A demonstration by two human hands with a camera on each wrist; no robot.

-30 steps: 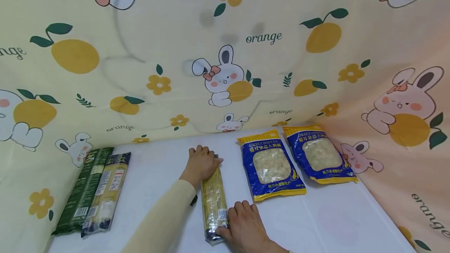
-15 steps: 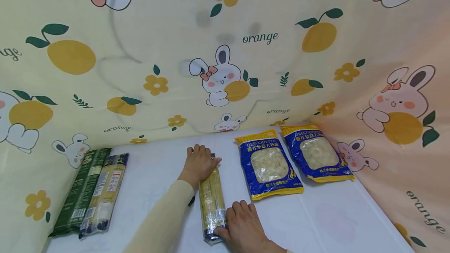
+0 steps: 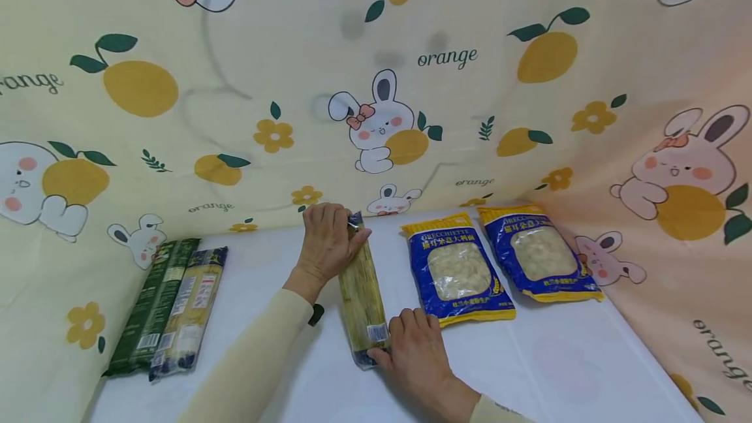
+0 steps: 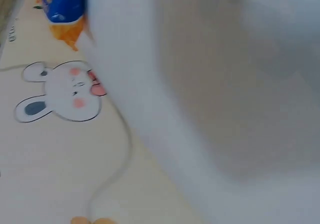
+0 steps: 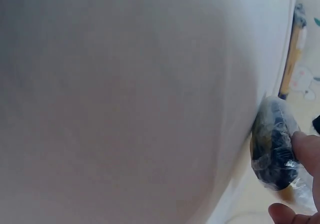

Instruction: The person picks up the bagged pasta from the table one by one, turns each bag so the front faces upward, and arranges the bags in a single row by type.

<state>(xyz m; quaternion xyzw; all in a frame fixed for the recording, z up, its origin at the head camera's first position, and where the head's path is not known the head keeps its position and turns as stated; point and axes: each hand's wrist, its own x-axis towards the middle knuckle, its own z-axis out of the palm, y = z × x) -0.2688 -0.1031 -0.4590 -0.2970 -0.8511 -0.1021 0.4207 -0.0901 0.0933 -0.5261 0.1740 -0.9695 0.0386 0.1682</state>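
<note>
A long clear packet of spaghetti (image 3: 362, 292) with dark blue ends lies lengthwise between my hands at the middle of the white table. My left hand (image 3: 326, 240) grips its far end, thumb across the top. At the near end, beside the barcode, my right hand (image 3: 417, 351) pinches the packet, its thumb on the blue end. The right wrist view shows that crinkled end of the spaghetti packet (image 5: 274, 149) with the thumb (image 5: 306, 151) against it. Whether the packet touches the table I cannot tell. The left wrist view mostly shows blurred white tabletop.
Two blue-and-yellow orecchiette bags (image 3: 461, 269) (image 3: 540, 253) lie at the right. On the left, a green packet (image 3: 155, 305) lies beside another spaghetti packet (image 3: 190, 312). A printed rabbit-and-orange cloth (image 3: 282, 83) hangs along the table's back edge.
Both hands have moved the spaghetti packet away from me, toward the back cloth, within the last half second. The other packets and bags stay put; the head view has shifted slightly.
</note>
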